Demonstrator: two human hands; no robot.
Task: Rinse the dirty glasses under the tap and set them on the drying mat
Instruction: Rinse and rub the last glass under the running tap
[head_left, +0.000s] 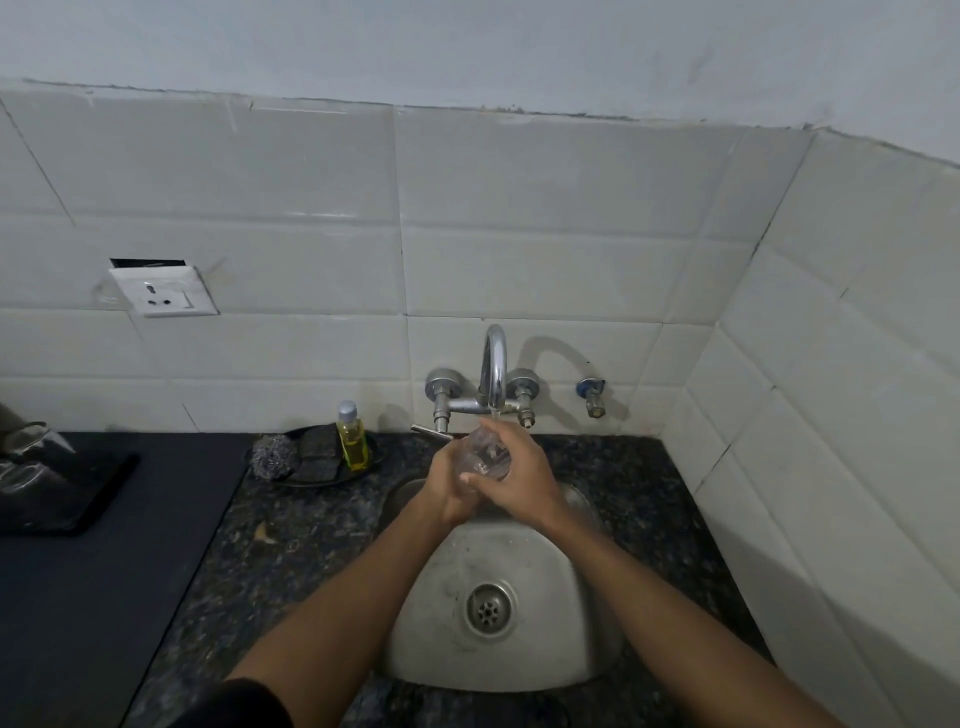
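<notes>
Both hands, left hand (451, 496) and right hand (511, 480), are gripping the glass (480, 452) under the tap (493, 369), fingers curled round it, rinsing; next it probably needs carrying to the drying mat (104, 545) at the worktop's left edge

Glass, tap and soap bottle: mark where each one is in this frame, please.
glass (480, 457), head view, on its clear side wall between the hands.
tap (494, 364), head view, on the curved spout.
soap bottle (352, 441), head view, on its yellow body.
</notes>
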